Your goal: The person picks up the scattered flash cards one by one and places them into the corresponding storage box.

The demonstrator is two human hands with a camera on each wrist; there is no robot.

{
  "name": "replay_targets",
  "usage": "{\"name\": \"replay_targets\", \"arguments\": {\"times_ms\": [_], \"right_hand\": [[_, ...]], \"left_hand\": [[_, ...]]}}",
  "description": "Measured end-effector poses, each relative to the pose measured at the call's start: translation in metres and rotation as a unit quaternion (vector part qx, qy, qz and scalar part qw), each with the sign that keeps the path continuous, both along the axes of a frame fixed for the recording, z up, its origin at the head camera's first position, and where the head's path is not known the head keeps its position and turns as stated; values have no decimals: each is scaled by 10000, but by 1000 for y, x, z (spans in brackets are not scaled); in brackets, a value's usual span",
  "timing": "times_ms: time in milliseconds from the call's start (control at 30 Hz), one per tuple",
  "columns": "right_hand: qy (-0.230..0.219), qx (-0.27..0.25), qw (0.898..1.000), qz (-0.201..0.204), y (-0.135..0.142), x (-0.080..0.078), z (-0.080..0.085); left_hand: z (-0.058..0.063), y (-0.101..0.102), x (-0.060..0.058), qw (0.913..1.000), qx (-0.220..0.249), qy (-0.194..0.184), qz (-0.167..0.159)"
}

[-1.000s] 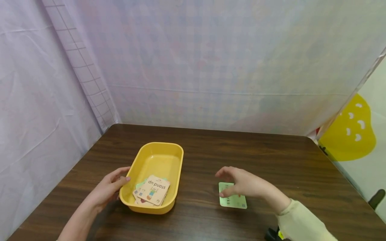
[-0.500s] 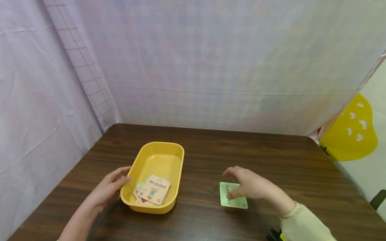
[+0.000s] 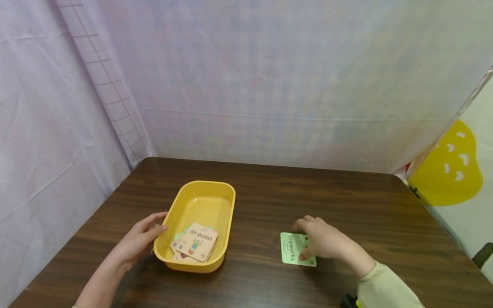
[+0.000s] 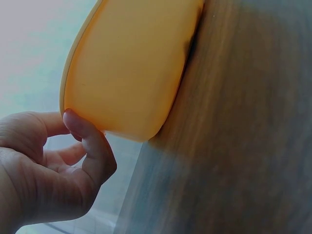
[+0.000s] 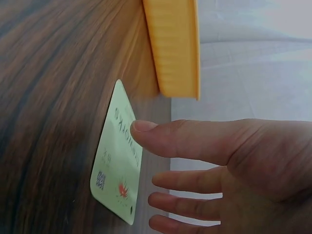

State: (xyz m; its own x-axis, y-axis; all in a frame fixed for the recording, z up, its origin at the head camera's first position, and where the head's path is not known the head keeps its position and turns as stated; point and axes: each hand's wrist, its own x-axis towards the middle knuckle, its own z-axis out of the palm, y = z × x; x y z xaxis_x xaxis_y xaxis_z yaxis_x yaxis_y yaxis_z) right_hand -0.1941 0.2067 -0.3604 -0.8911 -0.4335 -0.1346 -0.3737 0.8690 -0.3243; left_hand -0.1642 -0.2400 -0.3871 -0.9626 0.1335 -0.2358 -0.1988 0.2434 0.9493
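Observation:
A yellow plastic tray (image 3: 230, 214) sits on the left part of the table. Inside its near end lie several word cards (image 3: 199, 243), the top one reading "stand up". My left hand (image 3: 136, 244) pinches the tray's left rim; in the left wrist view its thumb and finger meet at the tray's edge (image 4: 131, 68). A light green "fireworks" card (image 3: 292, 248) lies flat on the table to the right. Over it hovers my right hand (image 3: 327, 240), thumb and fingers spread apart. In the right wrist view the thumb overlaps the green card (image 5: 114, 151); contact cannot be told.
The dark wood table (image 3: 262, 188) runs back to a pale checked curtain (image 3: 269, 85). White cloth (image 3: 50, 119) hangs at the left. Beside the right sleeve, a black object (image 3: 348, 300) shows at the bottom edge. A yellow printed shape (image 3: 448, 171) is beyond the right side.
My right hand has shifted a little to the right above the green card, baring more of its printed word. The card, the tray and my left hand have stayed in place.

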Motion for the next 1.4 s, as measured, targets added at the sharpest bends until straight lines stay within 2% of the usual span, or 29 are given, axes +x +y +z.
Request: {"name": "replay_targets", "arguments": {"times_ms": [333, 567, 733, 933, 1100, 1267, 1400], "right_hand": [[-75, -2, 10000, 34, 9, -3, -7], [194, 197, 9996, -49, 10, -3, -12], [220, 309, 9992, -120, 8, -4, -13], [23, 303, 9995, -99, 8, -7, -12], [-281, 264, 9993, 2, 9, -16, -12], [-599, 449, 9972, -21, 11, -28, -13], [-690, 546, 9961, -56, 11, -31, -15]], "left_hand": [[1, 0, 0, 10000, 25, 52, -39], [2, 1, -1, 9999, 34, 108, -93], [2, 0, -1, 9999, 28, 82, -82], [2, 0, 0, 10000, 6, 48, -48], [2, 0, 0, 10000, 7, 39, -39], [1, 0, 0, 10000, -11, 11, -34], [1, 0, 0, 10000, -11, 13, -37]]}}
